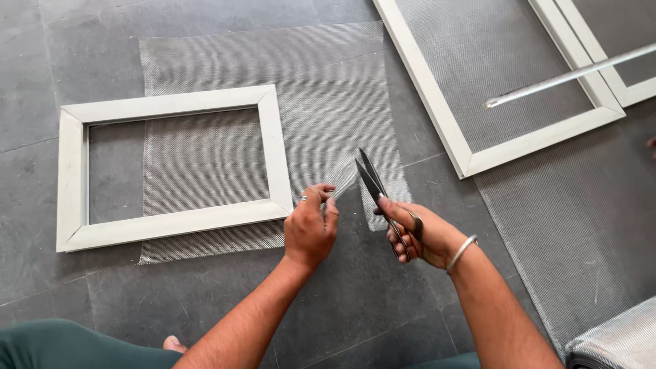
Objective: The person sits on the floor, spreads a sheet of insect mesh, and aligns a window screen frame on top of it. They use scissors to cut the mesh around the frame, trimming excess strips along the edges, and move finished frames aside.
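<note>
- Head view looks down on a grey tiled floor (205, 301) with a sheet of fine grey wire mesh (328, 89) spread flat on it.
- Small rectangular white frame (171, 164) lies on the mesh sheet's left part.
- Left hand (309, 229) has its fingers (326, 198) pressed together, pinching the mesh's lower edge beside the frame's corner.
- Right hand (420, 236) has its fingers closed through the handles of steel scissors (374, 183); the blades stand slightly parted at the mesh edge.
- Larger white frame (471, 137) with a metal rod (567, 75) across it lies upper right, a mesh roll (615, 342) at lower right.
</note>
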`<control>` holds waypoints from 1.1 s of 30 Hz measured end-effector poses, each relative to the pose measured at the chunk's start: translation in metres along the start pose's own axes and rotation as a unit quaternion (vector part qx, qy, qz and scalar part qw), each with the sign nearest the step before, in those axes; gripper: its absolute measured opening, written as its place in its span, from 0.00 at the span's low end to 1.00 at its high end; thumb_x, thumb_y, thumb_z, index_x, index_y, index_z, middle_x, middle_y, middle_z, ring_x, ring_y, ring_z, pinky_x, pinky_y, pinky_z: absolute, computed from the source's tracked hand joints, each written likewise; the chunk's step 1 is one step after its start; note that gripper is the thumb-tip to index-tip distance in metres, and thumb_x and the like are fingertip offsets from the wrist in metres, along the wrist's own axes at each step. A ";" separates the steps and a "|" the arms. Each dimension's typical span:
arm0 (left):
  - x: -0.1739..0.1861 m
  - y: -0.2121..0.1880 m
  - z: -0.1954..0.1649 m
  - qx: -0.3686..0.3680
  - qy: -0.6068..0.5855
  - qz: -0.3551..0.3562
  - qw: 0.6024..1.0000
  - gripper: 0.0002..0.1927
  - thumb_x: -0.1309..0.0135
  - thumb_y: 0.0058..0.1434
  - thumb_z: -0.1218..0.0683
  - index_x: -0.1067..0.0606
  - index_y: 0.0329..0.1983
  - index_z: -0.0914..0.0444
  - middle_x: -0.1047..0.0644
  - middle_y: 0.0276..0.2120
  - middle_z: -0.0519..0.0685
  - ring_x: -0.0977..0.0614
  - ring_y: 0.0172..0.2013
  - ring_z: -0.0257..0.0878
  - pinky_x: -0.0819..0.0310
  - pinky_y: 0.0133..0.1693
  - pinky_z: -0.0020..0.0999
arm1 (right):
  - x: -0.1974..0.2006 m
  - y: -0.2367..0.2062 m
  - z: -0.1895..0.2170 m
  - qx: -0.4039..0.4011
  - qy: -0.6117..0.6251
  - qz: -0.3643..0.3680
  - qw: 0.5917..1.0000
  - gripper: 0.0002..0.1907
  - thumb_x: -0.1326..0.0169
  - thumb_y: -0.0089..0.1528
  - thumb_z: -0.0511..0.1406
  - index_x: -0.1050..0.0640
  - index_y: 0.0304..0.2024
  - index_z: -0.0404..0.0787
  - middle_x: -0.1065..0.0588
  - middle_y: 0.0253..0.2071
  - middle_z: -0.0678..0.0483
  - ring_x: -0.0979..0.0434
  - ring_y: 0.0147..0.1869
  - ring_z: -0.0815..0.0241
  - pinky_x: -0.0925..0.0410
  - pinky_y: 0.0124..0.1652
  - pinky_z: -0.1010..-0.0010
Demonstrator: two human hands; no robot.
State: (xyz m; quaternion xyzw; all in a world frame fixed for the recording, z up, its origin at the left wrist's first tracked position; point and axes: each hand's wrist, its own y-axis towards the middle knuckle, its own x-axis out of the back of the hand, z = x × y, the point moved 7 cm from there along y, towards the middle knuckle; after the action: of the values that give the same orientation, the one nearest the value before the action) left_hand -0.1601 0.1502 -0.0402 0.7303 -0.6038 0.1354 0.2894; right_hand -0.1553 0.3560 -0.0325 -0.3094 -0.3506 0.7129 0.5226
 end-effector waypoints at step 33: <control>-0.005 0.052 0.026 0.042 -0.054 0.057 0.996 0.15 0.55 0.73 0.46 0.26 0.43 0.61 0.15 0.38 0.50 0.16 0.36 0.56 0.24 0.37 0.51 | -0.011 0.064 -0.018 0.108 0.027 -0.138 0.984 0.31 0.33 0.54 0.47 0.20 0.57 0.40 0.29 0.22 0.59 0.32 0.19 0.70 0.37 0.18 0.76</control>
State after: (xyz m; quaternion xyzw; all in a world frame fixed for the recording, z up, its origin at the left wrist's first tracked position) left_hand -0.2149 0.1337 -0.0507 0.7123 -0.6533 0.1372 0.2169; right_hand -0.1719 0.3348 -0.0944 -0.2193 -0.2970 0.6592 0.6551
